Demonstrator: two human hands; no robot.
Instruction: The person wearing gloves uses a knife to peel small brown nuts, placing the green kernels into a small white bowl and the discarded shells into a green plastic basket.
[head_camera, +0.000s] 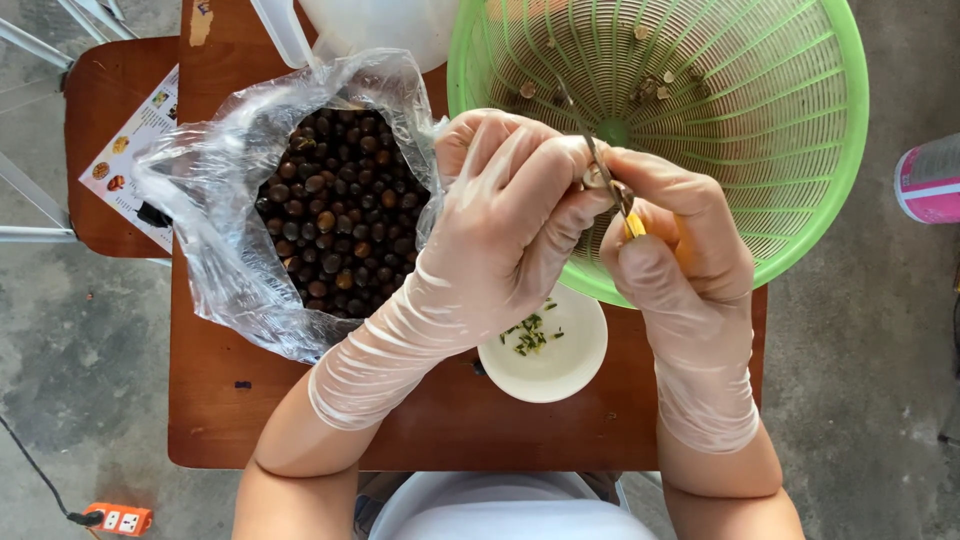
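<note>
both gloved hands meet right over the near rim of the green basket (800, 180), around 1 o'clock from the middle of the wooden table (420, 420). left hand (510, 215) has its fingers pressed together, pinching a small dark seed (597, 178) at the fingertips. right hand (680, 250) is closed around a little tool with a yellow handle (634, 226), its thin metal blade poking up at 12 o'clock and touching the seed. can't tell exactly how the blade sits in it, the fingers hide that part.

the plastic bag (215, 250) full of dark brown seeds sits open at 9 o'clock from the hands, its crinkled edge just beside the left wrist, so that side is tight. a small white bowl (555, 365) with a few green bits sits at 6 o'clock under the hands, tucked between the two forearms and partly under the basket's rim. the basket hangs past the table's right edge. open tabletop shows at 7 o'clock, near the front edge, below the bag. a pink-and-white container (930, 180) stands on the floor at 3 o'clock, well apart.
</note>
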